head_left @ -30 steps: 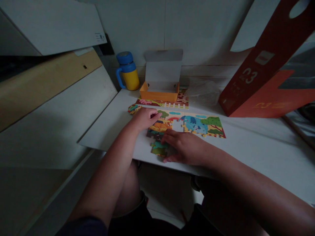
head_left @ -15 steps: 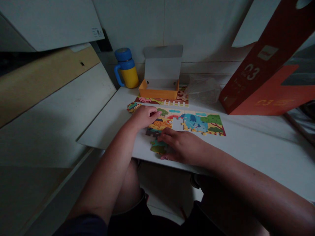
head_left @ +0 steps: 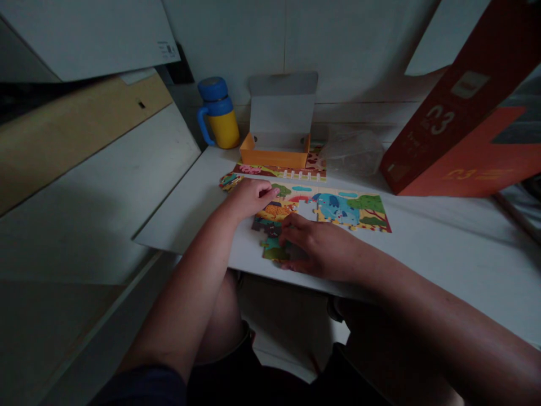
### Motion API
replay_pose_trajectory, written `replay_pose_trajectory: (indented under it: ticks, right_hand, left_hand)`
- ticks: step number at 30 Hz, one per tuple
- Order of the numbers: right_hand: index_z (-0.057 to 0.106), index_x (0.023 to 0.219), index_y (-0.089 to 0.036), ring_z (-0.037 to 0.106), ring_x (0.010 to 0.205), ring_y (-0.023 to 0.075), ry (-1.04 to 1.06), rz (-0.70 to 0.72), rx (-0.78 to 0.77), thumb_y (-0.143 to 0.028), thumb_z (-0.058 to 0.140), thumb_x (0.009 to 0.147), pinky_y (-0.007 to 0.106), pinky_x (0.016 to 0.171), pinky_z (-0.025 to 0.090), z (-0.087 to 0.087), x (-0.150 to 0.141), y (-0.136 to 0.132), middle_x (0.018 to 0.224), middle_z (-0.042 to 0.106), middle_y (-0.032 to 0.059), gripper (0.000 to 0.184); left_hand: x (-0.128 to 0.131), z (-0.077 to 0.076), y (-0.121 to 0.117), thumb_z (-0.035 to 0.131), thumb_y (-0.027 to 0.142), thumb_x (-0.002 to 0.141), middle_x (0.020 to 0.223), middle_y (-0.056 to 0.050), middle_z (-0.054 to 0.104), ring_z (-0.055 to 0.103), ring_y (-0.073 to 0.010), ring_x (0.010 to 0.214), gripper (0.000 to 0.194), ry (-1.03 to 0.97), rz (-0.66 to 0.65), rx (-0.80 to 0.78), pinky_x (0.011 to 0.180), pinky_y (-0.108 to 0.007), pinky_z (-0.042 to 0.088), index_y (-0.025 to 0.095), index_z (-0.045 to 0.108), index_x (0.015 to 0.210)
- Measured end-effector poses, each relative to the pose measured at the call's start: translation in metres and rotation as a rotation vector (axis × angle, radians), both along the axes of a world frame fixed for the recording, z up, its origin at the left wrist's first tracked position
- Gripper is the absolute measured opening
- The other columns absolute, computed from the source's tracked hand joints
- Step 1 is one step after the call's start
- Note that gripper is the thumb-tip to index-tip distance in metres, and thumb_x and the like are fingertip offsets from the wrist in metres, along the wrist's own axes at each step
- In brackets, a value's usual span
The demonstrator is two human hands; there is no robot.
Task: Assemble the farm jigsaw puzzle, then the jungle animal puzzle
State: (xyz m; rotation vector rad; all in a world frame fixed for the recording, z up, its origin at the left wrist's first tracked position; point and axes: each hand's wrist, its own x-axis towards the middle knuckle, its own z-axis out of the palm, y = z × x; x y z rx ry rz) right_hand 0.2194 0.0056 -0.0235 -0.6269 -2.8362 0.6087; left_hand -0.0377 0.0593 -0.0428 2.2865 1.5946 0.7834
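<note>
A partly joined jigsaw puzzle (head_left: 338, 207) with animal pictures lies on the white table, with a gap near its middle. My left hand (head_left: 249, 198) rests at its upper left edge, the fingers curled in and the thumb pointing right. Nothing shows in its grasp, though the palm side is hidden. Lower down, my right hand (head_left: 319, 242) bends its thumb and fingers around the right side of a green and teal puzzle piece (head_left: 274, 250). That piece lies under the dark lower left part of the puzzle, and the hand partly covers it.
Behind the puzzle stands an open orange box (head_left: 274, 157) on a picture sheet (head_left: 279, 172). Loose puzzle pieces (head_left: 230, 181) lie left of it. A blue and yellow mug (head_left: 222, 121), a clear plastic bag (head_left: 353, 152) and a tall red box (head_left: 426, 135) stand around the back.
My right hand has shifted slightly, its fingers lifting a little and baring more of the green piece. The left hand stays in place. The view has tilted slightly.
</note>
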Motion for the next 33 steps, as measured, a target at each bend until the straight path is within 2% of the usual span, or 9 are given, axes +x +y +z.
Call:
replay_pose_trajectory:
  ticks: [5, 15, 26, 33]
  right_hand:
    - [0.071, 0.120, -0.017, 0.070, 0.094, 0.0247, -0.001, 0.001, -0.021, -0.052, 0.072, 0.097, 0.037, 0.077, 0.051, 0.0006, -0.0001, 0.0012, 0.126, 0.067, 0.0134, 0.041]
    - [0.070, 0.128, -0.016, 0.070, 0.093, 0.0249, 0.010, 0.009, -0.041, -0.047, 0.073, 0.096, 0.037, 0.076, 0.050, 0.0020, 0.0040, 0.0019, 0.126, 0.068, 0.0140, 0.045]
    - [0.067, 0.135, -0.018, 0.071, 0.094, 0.0266, -0.017, -0.028, -0.015, -0.054, 0.076, 0.093, 0.036, 0.075, 0.050, 0.0013, 0.0044, 0.0024, 0.128, 0.070, 0.0151, 0.056]
    - [0.066, 0.135, -0.016, 0.071, 0.092, 0.0257, -0.071, -0.033, 0.021, -0.052, 0.074, 0.096, 0.035, 0.074, 0.048, 0.0033, 0.0037, 0.0010, 0.129, 0.069, 0.0154, 0.054]
  left_hand:
    - [-0.0007, -0.0017, 0.0016, 0.058, 0.045, 0.102, 0.056, 0.003, 0.048, 0.040, -0.0142, 0.058, 0.044, -0.004, -0.006, 0.006, 0.057, -0.033, 0.022, 0.021, 0.056, 0.065]
    - [0.0000, -0.0032, 0.0021, 0.059, 0.043, 0.102, 0.056, 0.003, 0.047, 0.039, -0.0144, 0.058, 0.044, -0.011, -0.005, 0.007, 0.058, -0.034, 0.023, 0.021, 0.054, 0.064]
    - [0.0008, -0.0018, 0.0008, 0.059, 0.041, 0.103, 0.058, 0.003, 0.052, 0.042, -0.0146, 0.059, 0.041, 0.004, -0.005, -0.001, 0.059, -0.034, 0.025, 0.020, 0.059, 0.067]
    - [0.0006, -0.0029, 0.0014, 0.060, 0.041, 0.102, 0.057, 0.003, 0.051, 0.042, -0.0145, 0.058, 0.042, -0.004, -0.003, 0.008, 0.059, -0.034, 0.024, 0.021, 0.058, 0.065]
